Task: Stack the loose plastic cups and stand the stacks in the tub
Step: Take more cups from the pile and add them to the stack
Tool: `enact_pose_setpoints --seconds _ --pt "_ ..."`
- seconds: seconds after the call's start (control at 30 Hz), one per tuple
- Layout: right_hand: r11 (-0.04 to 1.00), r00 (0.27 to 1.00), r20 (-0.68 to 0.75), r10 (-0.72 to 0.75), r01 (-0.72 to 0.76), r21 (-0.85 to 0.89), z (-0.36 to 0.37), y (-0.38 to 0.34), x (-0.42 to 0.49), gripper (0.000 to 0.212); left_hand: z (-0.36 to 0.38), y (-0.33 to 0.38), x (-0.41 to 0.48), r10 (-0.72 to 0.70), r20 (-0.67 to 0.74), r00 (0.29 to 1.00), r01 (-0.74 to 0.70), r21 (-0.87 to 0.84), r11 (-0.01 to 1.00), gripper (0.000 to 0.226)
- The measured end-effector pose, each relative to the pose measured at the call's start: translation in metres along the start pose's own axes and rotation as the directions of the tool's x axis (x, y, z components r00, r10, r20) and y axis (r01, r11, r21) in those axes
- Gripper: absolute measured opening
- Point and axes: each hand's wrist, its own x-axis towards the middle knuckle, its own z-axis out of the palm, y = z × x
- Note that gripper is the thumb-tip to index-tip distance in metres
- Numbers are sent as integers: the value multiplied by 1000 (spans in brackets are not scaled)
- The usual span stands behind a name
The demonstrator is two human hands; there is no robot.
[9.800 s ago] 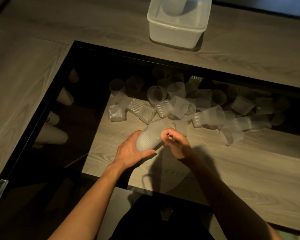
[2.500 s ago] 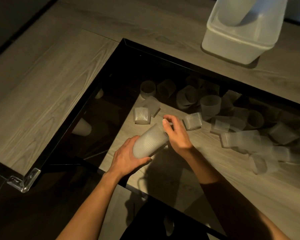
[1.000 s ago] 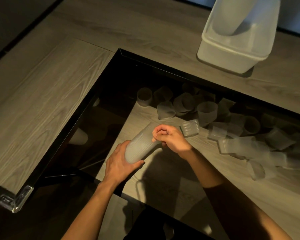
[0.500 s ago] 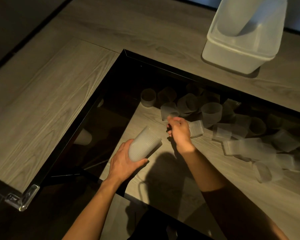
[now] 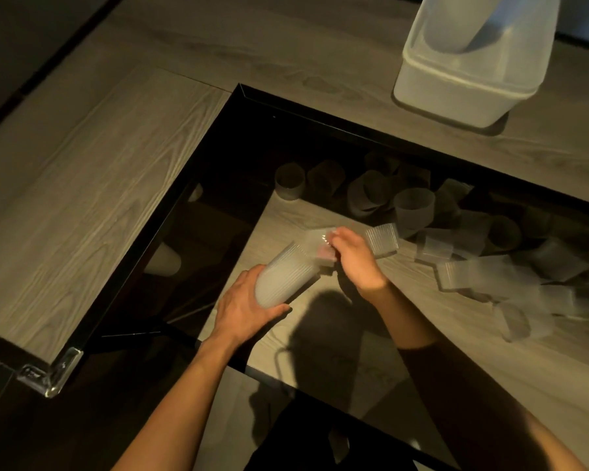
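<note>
My left hand (image 5: 244, 309) grips the base of a tilted stack of ribbed translucent cups (image 5: 284, 275), its open end pointing up and right. My right hand (image 5: 356, 258) pinches a single clear cup (image 5: 320, 244) at the mouth of that stack. Several loose cups (image 5: 413, 207) lie scattered on the wooden table from the middle to the right edge. The white translucent tub (image 5: 453, 96) stands at the far right on the table, with a tall cup stack (image 5: 463, 22) leaning inside it.
A black frame with dark glass (image 5: 191, 205) surrounds the wooden inset and mirrors some cups. A clear corner guard (image 5: 50, 372) caps the table corner at lower left. Bare wood grain stretches along the left and the far side.
My right hand picked a loose cup from the pile and brought it back to the mouth of the stack. The left hand kept its hold on the stack.
</note>
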Motion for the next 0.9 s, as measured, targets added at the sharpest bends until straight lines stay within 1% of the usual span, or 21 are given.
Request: enact_pose_setpoints --seconds 0.03,0.07,0.13,0.2,0.3,0.37,0.47,0.6,0.67,0.73,0.77,0.8,0.83,0.87,0.9 --pt "996 996 82 -27 34 -81 -5 -1 -8 19 0 2 0 16 4 1000 -16 9 1000 93" --pt "983 990 135 -39 62 -174 -11 -3 -15 20 1 4 0 44 16 999 -44 23 999 92" --pt "951 982 184 -39 93 -294 -23 -5 -23 22 2 8 -2 91 45 995 -93 41 995 89" --pt "935 979 204 -29 99 -341 -40 -5 -29 23 5 15 -4 120 51 991 -122 45 991 85" --pt "892 956 293 1 131 -432 -53 -1 -34 25 14 21 -5 185 76 980 -191 77 979 85" --pt "891 953 304 3 135 -433 -55 4 -36 26 22 28 -6 185 105 977 -192 69 979 89" --pt "909 959 284 -16 132 -395 -53 8 -39 31 32 36 -8 153 88 984 -154 3 988 93" --pt "963 964 257 64 9 -271 -49 5 -48 42 39 46 -11 144 71 987 -141 -38 989 93" --pt "968 988 156 -22 59 -242 -50 9 -49 42 39 50 -10 134 65 989 -132 -38 991 94" --pt "969 990 -64 -124 107 -223 -55 11 -41 30 38 53 -7 129 56 990 -127 -42 991 93" --pt "950 968 -177 -177 120 -289 -58 10 -35 24 37 54 -5 127 53 990 -125 -42 991 92" --pt "901 939 -242 -244 127 -416 -64 8 -29 23 36 55 -3 124 52 991 -122 -40 992 92" --pt "816 922 -235 -308 129 -563 -70 7 -21 31 35 54 -2 122 51 991 -120 -36 992 92" --pt "709 927 -169 -336 131 -693 -76 7 -14 43 34 54 -1 122 53 991 -120 -33 992 91" --pt "600 947 -85 -309 125 -790 -80 8 -8 53 34 54 -1 121 54 991 -120 -30 992 91"
